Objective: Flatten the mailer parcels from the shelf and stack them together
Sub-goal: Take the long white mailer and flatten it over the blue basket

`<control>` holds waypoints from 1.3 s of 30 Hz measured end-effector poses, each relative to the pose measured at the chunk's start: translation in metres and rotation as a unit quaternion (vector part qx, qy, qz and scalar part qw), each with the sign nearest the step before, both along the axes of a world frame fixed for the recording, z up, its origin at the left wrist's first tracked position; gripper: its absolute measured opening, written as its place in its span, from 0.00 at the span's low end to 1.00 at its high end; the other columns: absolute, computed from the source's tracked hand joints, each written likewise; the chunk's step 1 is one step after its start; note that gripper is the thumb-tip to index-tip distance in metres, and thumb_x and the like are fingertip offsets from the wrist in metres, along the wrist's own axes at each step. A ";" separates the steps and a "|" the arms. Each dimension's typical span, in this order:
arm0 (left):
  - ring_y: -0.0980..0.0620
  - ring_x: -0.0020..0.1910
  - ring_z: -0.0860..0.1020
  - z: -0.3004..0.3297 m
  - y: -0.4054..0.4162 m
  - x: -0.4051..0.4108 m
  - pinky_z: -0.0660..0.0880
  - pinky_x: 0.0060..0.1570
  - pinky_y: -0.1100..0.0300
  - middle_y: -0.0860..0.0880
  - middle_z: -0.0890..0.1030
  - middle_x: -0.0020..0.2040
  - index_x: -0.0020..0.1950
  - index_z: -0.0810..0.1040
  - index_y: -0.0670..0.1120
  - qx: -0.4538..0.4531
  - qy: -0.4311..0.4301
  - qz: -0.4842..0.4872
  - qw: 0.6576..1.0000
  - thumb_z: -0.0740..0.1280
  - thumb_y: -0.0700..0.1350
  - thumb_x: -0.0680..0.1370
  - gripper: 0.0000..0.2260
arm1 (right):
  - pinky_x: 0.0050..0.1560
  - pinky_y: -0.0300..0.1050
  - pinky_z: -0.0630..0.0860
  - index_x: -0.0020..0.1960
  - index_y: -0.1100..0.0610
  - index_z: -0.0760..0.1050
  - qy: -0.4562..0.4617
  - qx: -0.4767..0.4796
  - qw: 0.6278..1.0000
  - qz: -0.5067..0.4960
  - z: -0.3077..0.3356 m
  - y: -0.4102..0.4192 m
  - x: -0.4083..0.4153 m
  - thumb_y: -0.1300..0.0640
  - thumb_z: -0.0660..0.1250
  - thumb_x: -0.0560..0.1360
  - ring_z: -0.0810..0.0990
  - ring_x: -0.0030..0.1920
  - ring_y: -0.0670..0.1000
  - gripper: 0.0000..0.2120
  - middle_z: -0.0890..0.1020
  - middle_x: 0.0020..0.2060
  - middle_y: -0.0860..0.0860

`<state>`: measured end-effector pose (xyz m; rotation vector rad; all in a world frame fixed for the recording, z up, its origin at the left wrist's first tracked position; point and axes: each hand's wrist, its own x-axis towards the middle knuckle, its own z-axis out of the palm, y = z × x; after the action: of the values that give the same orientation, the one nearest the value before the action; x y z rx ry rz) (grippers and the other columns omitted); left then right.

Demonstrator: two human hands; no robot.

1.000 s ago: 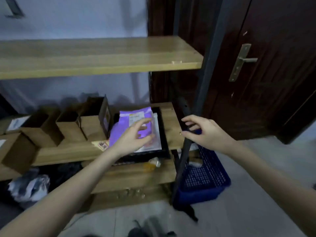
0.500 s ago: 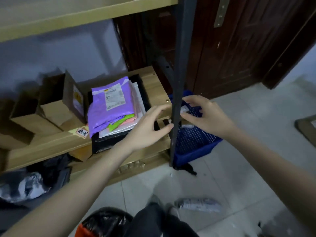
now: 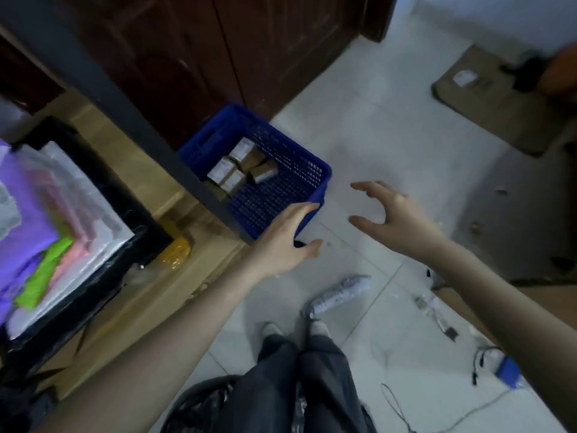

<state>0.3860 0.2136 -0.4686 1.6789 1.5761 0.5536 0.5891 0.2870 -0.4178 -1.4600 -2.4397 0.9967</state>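
View swung down since half-second ago: tiled floor [image 3: 390,126] now fills frame, wooden shelf [image 3: 199,270] pushed to 9 o'clock. Mailer parcels [image 3: 40,232], glossy purple, green, pink plastic, stacked in black tray at 9 o'clock. Blue perforated plastic basket [image 3: 299,170] at centre. Left hand [image 3: 281,242] off shelf, open, fingertips at basket rim. Right hand [image 3: 396,220] open, empty, fingers curled.

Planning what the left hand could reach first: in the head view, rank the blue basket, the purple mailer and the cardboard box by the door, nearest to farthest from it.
1. Blue basket: at the left hand fingertips.
2. Purple mailer: far left, on the shelf.
3. Cardboard box: top right, on the floor.
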 end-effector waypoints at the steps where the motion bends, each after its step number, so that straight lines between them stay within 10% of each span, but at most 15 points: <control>1: 0.54 0.69 0.66 -0.019 0.004 0.007 0.64 0.67 0.60 0.50 0.67 0.69 0.72 0.63 0.46 -0.008 -0.002 -0.003 1.000 0.69 0.49 0.76 0.28 | 0.53 0.29 0.58 0.70 0.53 0.65 -0.010 -0.008 1.000 -0.011 -0.016 0.000 0.009 0.52 0.67 0.75 0.71 0.64 0.51 0.26 0.72 0.65 0.52; 8: 0.62 0.65 0.64 -0.192 0.009 0.047 0.60 0.60 0.70 0.51 0.65 0.70 0.73 0.61 0.47 -0.075 0.013 0.007 0.997 0.67 0.49 0.76 0.28 | 0.63 0.39 0.61 0.71 0.54 0.65 -0.030 -0.052 0.997 -0.041 -0.189 -0.009 0.049 0.53 0.67 0.74 0.69 0.67 0.54 0.26 0.71 0.67 0.52; 25: 0.47 0.69 0.64 -0.692 -0.041 0.097 0.68 0.64 0.53 0.48 0.62 0.73 0.75 0.57 0.47 -0.259 0.116 0.030 0.959 0.68 0.58 0.73 0.36 | 0.66 0.45 0.65 0.74 0.50 0.58 -0.128 -0.117 0.983 0.065 -0.698 -0.032 0.062 0.51 0.63 0.76 0.63 0.71 0.51 0.29 0.63 0.73 0.49; 33: 0.43 0.63 0.69 -0.758 -0.062 0.121 0.67 0.59 0.51 0.44 0.69 0.65 0.67 0.67 0.45 -0.287 0.195 -0.046 0.937 0.68 0.50 0.73 0.24 | 0.64 0.49 0.68 0.73 0.51 0.60 -0.127 -0.110 0.977 0.131 -0.781 -0.034 0.050 0.49 0.63 0.75 0.65 0.70 0.53 0.28 0.67 0.71 0.51; 39: 0.41 0.49 0.77 -0.687 -0.019 0.074 0.68 0.39 0.56 0.46 0.77 0.53 0.48 0.73 0.49 -0.239 0.140 0.017 0.961 0.67 0.45 0.71 0.07 | 0.66 0.48 0.62 0.73 0.48 0.58 -0.157 -0.090 0.960 0.214 -0.732 -0.017 0.040 0.40 0.64 0.73 0.70 0.66 0.53 0.32 0.72 0.67 0.49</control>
<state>0.4602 0.1947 -1.1555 1.4001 1.7668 -0.0621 0.6293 0.2704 -1.1498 -1.2419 -3.0598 1.1644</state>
